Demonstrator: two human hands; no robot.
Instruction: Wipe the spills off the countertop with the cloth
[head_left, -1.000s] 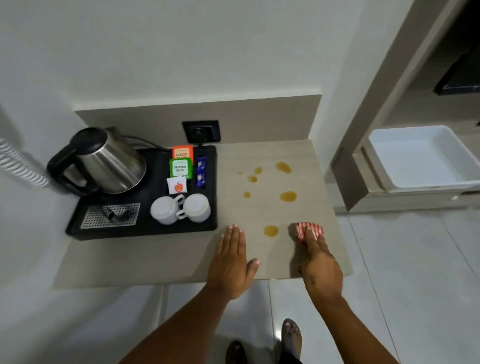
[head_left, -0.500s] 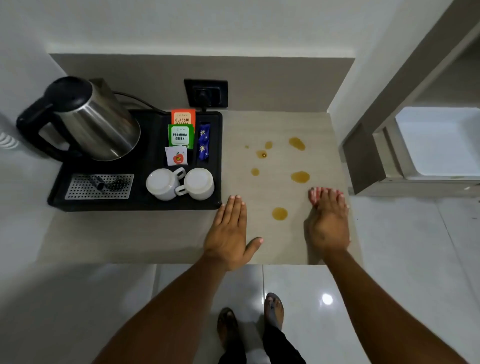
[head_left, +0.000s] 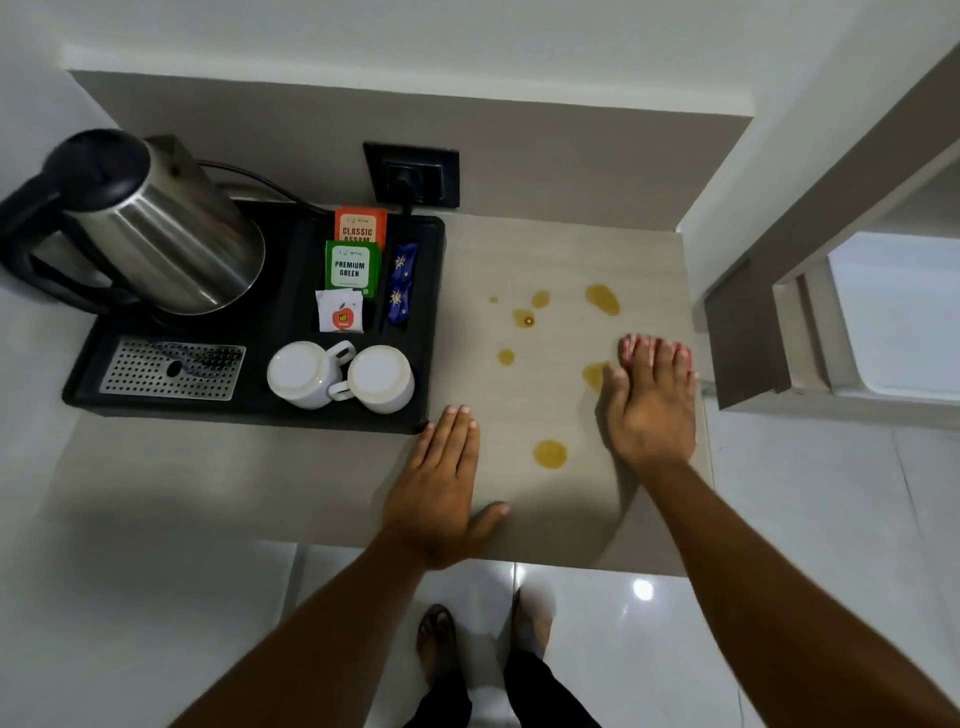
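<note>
Several amber spills (head_left: 549, 453) dot the beige countertop (head_left: 260, 478) to the right of the tray. My right hand (head_left: 652, 405) lies flat on a red-and-white striped cloth (head_left: 636, 344), of which only the edge shows past my fingertips. Hand and cloth cover part of one spill (head_left: 592, 374) near the counter's right side. My left hand (head_left: 441, 488) rests flat on the counter with fingers together and thumb out, just off the tray's front right corner, holding nothing.
A black tray (head_left: 431, 322) at the left holds a steel kettle (head_left: 156, 234), two upturned white cups (head_left: 340, 376), tea sachets (head_left: 350, 265) and a drip grate. A wall socket (head_left: 410, 174) sits behind. A white bin (head_left: 893, 317) stands right of the counter. My feet (head_left: 436, 644) are on the tiled floor.
My right hand has slid the cloth forward from the counter's front edge onto a spill near the right side. My left hand stayed flat in place. The view has tilted downward.
</note>
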